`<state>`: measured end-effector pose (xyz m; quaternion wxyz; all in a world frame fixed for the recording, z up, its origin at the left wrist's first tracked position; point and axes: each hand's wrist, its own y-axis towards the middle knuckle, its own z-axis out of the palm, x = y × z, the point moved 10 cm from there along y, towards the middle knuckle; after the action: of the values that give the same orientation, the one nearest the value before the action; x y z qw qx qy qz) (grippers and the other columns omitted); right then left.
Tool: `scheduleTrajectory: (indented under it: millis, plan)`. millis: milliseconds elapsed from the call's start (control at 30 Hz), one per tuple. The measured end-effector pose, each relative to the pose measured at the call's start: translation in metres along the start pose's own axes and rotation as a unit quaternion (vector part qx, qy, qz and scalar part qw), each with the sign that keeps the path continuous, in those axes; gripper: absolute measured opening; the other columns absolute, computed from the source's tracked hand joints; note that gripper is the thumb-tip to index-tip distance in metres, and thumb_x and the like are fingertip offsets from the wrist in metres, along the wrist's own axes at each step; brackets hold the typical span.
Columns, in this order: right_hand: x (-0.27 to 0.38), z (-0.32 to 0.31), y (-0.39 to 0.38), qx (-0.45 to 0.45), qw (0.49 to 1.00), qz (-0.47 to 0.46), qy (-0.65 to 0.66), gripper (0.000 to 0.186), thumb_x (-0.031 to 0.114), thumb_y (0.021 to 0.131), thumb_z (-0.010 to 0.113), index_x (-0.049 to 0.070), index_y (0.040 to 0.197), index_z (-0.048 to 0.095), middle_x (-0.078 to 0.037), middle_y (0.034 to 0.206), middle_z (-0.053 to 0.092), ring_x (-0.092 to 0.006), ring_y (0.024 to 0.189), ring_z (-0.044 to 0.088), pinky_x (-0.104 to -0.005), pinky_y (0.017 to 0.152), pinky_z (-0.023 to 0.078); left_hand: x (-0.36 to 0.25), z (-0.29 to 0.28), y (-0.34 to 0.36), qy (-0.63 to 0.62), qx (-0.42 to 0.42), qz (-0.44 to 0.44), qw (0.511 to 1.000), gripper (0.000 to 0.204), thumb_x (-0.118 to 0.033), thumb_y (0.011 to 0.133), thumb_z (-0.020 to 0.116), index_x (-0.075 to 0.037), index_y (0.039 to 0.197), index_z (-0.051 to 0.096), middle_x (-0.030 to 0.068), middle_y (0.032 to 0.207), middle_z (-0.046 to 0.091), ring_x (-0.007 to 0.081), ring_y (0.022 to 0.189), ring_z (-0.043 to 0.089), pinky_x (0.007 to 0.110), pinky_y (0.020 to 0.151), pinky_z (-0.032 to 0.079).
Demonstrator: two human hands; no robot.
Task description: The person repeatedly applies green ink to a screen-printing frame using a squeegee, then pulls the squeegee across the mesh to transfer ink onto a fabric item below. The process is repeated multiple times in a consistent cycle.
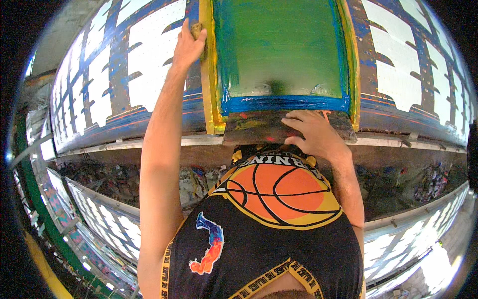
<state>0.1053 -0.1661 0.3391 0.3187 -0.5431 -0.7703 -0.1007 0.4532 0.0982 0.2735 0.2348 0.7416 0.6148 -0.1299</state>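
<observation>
In front of me lies a screen-printing frame [208,74] with yellow-stained wooden sides. Its green mesh [279,45] is bordered in blue, with a dark smudge near the close end. My left hand [189,46] reaches to the frame's left side, thumb and fingers around a small brownish-yellow lump [196,30] that looks like a knob or block; its exact kind is unclear. Over the dark, paint-stained board [254,127] at the frame's near end is my right hand [313,130], fingers apart and holding nothing. Whether it presses on the board I cannot tell.
A long dark table [114,74] extends to both sides, bearing rows of white cut-out shapes [398,65]. A metal rail [388,142] runs along its near edge. Behind me stands another table [99,212] with similar white pieces.
</observation>
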Motion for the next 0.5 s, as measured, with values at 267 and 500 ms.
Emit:
scheduleTrajectory:
  millis: [267, 500]
  plan:
    - [0.020, 0.016, 0.012, 0.054, 0.985, 0.029, -0.164, 0.063, 0.005, 0.076, 0.078, 0.005, 0.138, 0.068, -0.017, 0.138, 0.067, -0.0355, 0.131, 0.061, -0.0452, 0.112, 0.050, 0.013, 0.029, 0.008, -0.082, -0.084, 0.044, 0.992, 0.045, -0.034, 0.111, 0.048, -0.007, 0.147, 0.053, 0.0290, 0.127, 0.068, 0.0489, 0.124, 0.063, 0.056, 0.108, 0.050]
    - [0.001, 0.007, 0.029, -0.071, 0.966, 0.110, -0.223, 0.051, -0.003, 0.073, 0.072, 0.007, 0.124, 0.074, -0.012, 0.119, 0.077, -0.0328, 0.110, 0.074, -0.0438, 0.099, 0.058, -0.016, 0.001, -0.013, -0.089, -0.139, 0.053, 0.985, 0.031, -0.021, 0.109, 0.050, -0.007, 0.136, 0.056, 0.0307, 0.113, 0.067, 0.0524, 0.103, 0.066, 0.060, 0.088, 0.055]
